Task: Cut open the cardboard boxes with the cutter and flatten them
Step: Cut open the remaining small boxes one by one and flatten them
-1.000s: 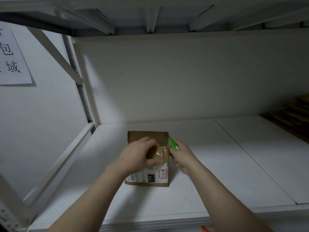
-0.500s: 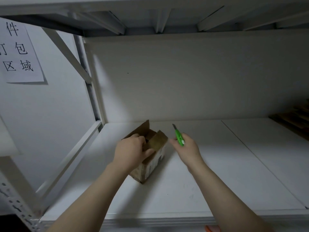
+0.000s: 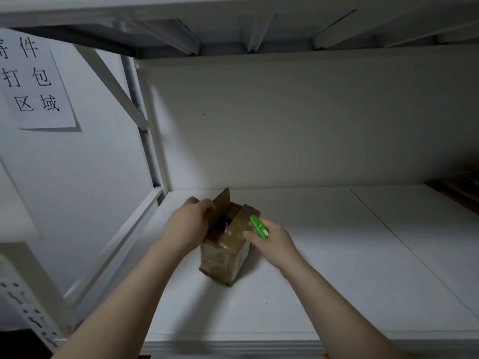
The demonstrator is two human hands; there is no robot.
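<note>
Your left hand [image 3: 189, 229] has its fingers curled over the raised flap of the cardboard box [image 3: 223, 263], gripping it. Your right hand [image 3: 274, 242] is closed around the green cutter [image 3: 258, 227], one finger against the taped top. The cutter's long axis runs diagonally, with the tip aimed up-left over the box. The box stands on the white shelf [image 3: 337, 281], a corner toward you.

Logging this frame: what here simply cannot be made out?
Head view only:
- Blade of the green cutter held by the right hand: too small to tell whether it is out or retracted.
- Inside of the cardboard box: dark gap between the flaps, contents unseen.
- Fingertips of the left hand: hidden behind the raised flap.
- Paper sign: top-left character cut off by the left edge.
- Brown stack: cut off by the right edge, dim.
</note>
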